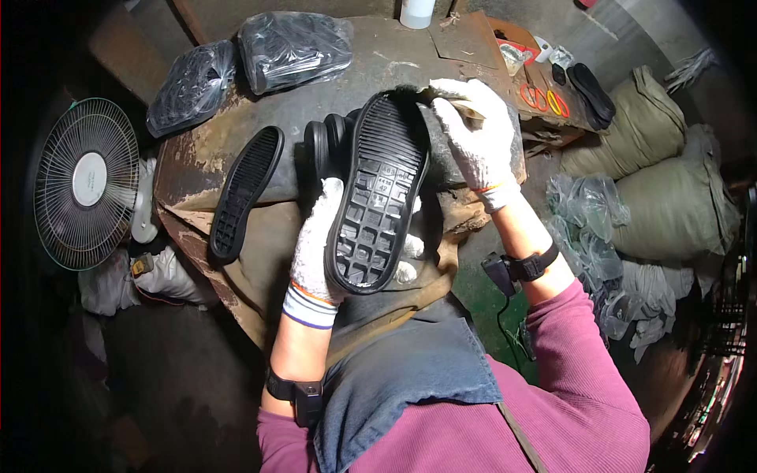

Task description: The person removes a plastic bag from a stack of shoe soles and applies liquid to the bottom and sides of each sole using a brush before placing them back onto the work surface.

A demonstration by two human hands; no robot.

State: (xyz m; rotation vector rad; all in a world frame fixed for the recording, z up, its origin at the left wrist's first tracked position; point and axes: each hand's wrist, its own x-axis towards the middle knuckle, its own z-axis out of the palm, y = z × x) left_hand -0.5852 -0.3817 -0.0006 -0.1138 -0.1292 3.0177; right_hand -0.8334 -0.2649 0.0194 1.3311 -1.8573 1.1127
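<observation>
A black rubber shoe sole [374, 197] is held up over my lap, its ribbed and gridded face toward me. My left hand [314, 240], in a white knit glove, is wrapped around its lower part, with fingertips showing past its right edge. At the sole's upper right edge, my gloved right hand [477, 138] is closed around a small brownish object that I cannot make out. Behind the held sole stand several more black soles [319, 150], partly hidden. Another black sole [246, 193] lies to the left along the table's near edge.
On the worn table [386, 59] sit two plastic-wrapped black bundles [296, 51] and a white container [416, 12]. Scissors [557, 104] lie at the right near dark soles [591, 94]. A fan [88, 181] stands left; green sacks [666, 205] and clear plastic bags [587, 213] fill the right.
</observation>
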